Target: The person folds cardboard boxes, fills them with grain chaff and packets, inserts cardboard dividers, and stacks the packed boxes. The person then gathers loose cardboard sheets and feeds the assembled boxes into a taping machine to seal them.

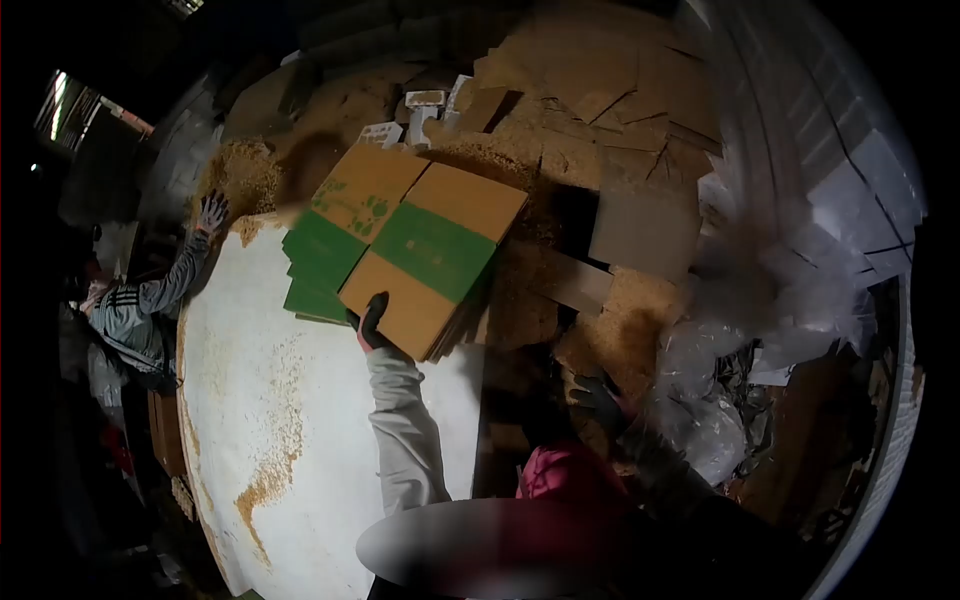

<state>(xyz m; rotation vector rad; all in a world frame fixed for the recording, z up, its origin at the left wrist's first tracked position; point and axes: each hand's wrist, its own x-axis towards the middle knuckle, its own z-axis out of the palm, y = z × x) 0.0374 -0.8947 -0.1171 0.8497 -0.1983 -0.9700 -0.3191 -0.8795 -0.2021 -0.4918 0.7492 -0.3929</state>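
A stack of flattened cardboard boxes [400,310], brown with a broad green band and green printed marks, lies tilted over the far end of a white tabletop [330,400]. My left hand [373,322], in a dark glove, grips the near edge of the stack. Its thumb rests on top, and the other fingers are hidden beneath. In shadow to the right, my right hand [600,403], also gloved, has its fingers apart beside a brown, crumb-covered surface [640,340]. I see nothing held in it.
Left of the table, another person [140,320] reaches a gloved hand [213,212] toward a pile of brown crumbs [240,175]. Loose cardboard sheets [640,235] cover the back right. Crumpled clear plastic [705,420] lies at the right, near a hanging plastic sheet [780,150].
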